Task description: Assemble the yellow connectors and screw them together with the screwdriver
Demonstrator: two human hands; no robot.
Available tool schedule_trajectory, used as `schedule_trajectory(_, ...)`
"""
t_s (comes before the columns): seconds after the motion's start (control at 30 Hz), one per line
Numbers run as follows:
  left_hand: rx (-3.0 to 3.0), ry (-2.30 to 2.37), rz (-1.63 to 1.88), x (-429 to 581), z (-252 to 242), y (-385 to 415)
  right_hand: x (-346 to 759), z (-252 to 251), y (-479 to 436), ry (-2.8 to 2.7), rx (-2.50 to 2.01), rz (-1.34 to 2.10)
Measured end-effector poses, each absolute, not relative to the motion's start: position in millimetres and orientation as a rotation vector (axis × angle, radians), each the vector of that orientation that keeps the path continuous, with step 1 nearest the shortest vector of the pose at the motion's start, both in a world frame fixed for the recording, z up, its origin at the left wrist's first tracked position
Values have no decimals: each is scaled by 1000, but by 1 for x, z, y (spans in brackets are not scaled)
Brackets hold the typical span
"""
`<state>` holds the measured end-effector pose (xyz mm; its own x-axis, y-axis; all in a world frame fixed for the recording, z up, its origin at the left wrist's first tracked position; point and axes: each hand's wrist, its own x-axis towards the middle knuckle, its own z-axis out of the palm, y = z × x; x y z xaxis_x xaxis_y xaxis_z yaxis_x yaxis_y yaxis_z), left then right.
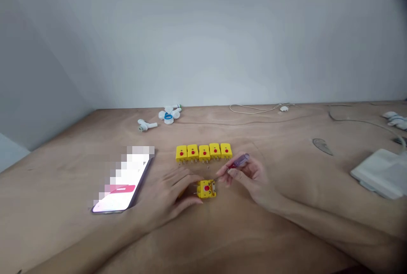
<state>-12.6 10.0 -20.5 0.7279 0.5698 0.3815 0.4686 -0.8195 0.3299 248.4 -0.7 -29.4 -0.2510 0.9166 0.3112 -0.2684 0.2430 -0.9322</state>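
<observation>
Yellow two-pin connector (206, 189) is at near centre, insides exposed. Your left hand (173, 191) pinches its left end; your right hand (249, 178) grips the screwdriver (240, 161), tip at the connector. Light pinch could let it twist, blade skid. Loose screw-like bit (208, 167) just far of it: one knock may lose it. Phone (127, 181) screen's pixelated; no legible writing or brands.

A plain pale-grey wall (222, 45) rises behind a brown wood-grained table (270, 140)
</observation>
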Motion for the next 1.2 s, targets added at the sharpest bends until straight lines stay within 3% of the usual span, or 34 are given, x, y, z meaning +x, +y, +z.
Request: schedule_trajectory(1.2,2699,833,681,-12,-20,9,245,-30,-7,-1399,-664,1227)
